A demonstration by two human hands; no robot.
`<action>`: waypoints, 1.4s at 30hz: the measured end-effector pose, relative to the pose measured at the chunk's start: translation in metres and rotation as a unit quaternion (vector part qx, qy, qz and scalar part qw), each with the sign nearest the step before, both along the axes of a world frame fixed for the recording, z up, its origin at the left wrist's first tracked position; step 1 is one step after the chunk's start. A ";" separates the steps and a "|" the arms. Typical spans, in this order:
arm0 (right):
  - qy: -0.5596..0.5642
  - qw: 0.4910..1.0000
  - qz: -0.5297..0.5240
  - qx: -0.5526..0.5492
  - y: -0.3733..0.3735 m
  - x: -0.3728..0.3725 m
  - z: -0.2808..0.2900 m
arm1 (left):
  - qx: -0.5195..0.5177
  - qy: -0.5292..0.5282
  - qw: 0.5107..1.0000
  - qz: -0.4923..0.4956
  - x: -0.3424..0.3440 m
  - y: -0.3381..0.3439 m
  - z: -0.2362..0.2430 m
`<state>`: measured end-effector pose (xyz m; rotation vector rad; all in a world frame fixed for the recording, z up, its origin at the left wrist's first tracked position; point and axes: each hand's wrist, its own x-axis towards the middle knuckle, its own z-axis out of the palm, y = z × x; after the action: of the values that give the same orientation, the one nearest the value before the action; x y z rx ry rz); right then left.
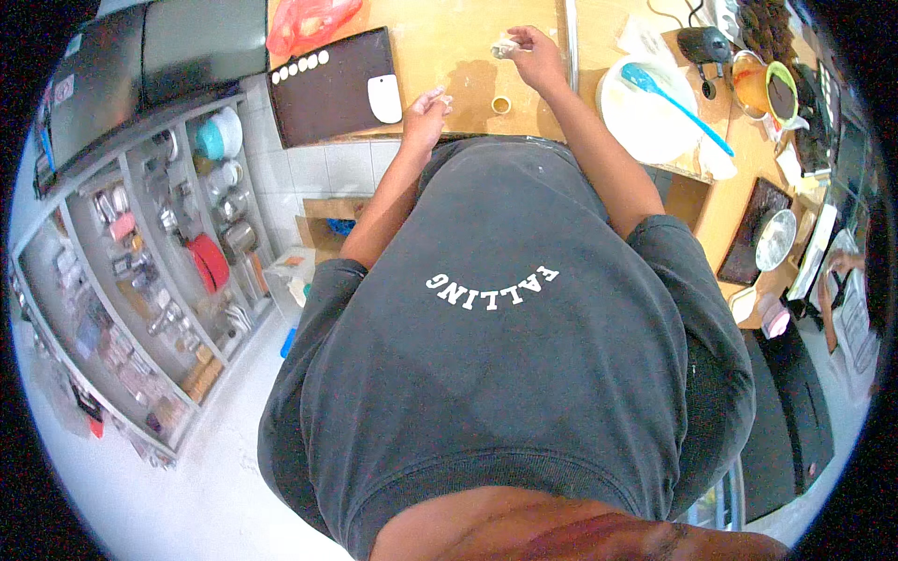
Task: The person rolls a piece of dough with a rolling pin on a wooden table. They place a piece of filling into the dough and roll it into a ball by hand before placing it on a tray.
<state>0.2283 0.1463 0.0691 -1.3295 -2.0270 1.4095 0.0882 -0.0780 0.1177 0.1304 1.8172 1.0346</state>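
Note:
My right hand [538, 61] is over the wooden table, its fingertips pinched on a small piece of whitish dough [505, 47]. My left hand [428, 117] is lower and to the left, with curled fingers drawn together and white smears on the tips; whether a bit of dough sits between them is too small to make out. Between the hands, near the table's front edge, stands a small round yellowish cup or ring [501, 105]. To the left lies a dark baking tray [327, 93], carrying a row of small white dough pieces [304, 65] and a white scraper [383, 100].
Beyond the tray is a red plastic bag [313, 21]. At right stands a large white bowl [617, 117] with a blue spatula [678, 110]. Farther right are a black appliance [703, 45], tubs and a second dark tray [756, 229]. Shelving [140, 262] fills the left side. Another person's arm [830, 299] shows far right.

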 end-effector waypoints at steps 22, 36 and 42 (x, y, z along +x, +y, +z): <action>-0.264 0.964 -0.005 -0.012 -0.002 0.064 0.017 | -0.089 0.485 0.715 -0.495 0.075 0.053 -0.044; -0.148 0.989 0.027 0.004 -0.038 0.047 0.018 | 0.038 0.500 0.752 -0.428 0.020 -0.023 -0.076; -0.117 0.992 0.029 -0.020 -0.058 0.041 0.001 | 0.073 0.504 0.801 -0.314 -0.006 -0.028 -0.075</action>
<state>0.2689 0.0882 0.0698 -1.5275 -2.2123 1.3829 0.0820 -0.1062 0.0423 1.5246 2.3111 0.6137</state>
